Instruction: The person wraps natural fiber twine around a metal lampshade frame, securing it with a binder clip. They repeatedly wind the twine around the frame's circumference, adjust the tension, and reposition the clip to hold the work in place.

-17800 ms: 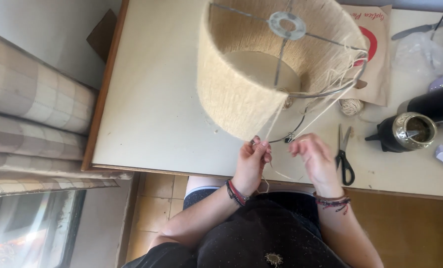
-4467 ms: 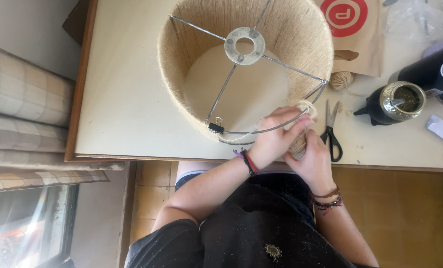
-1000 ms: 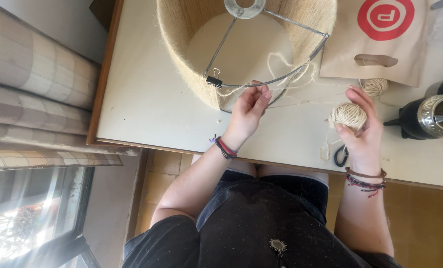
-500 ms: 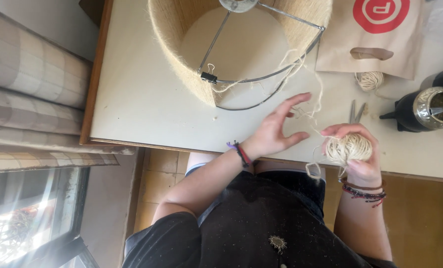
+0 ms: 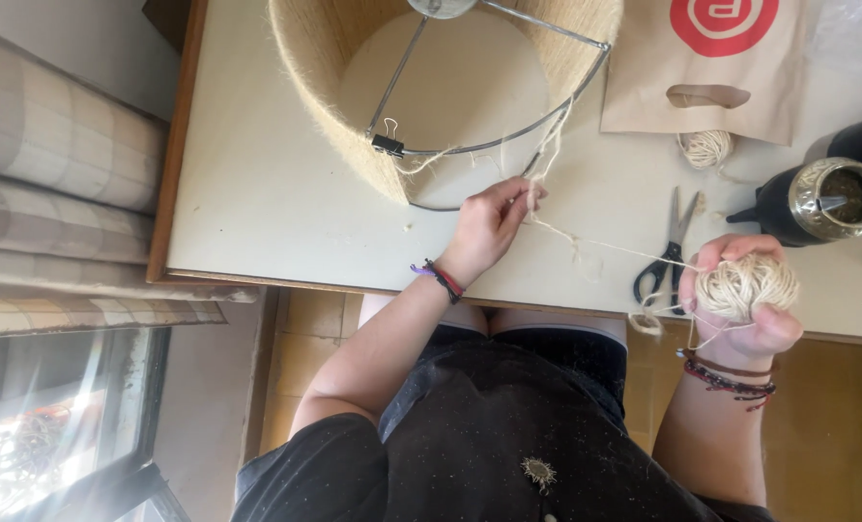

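Pale jute twine runs taut from a pinching hand to a ball held in the other.

The left hand (image 5: 489,227) is closed in a pinch on the thin pale jute twine (image 5: 610,247) just below the wire rim of the round twine-wrapped lampshade (image 5: 330,72), where a small black binder clip (image 5: 387,145) sits a little to its left. From those fingers the strand runs to the right hand (image 5: 740,300), which grips the fuzzy cream ball of twine (image 5: 745,286) off the near edge of the cream table (image 5: 257,203). Twine looks light, limp and rough, likely easy to grip; best pinched close to the frame. Black-handled scissors (image 5: 665,253) lie between the hands; a brown paper bag (image 5: 711,68) rests beyond.
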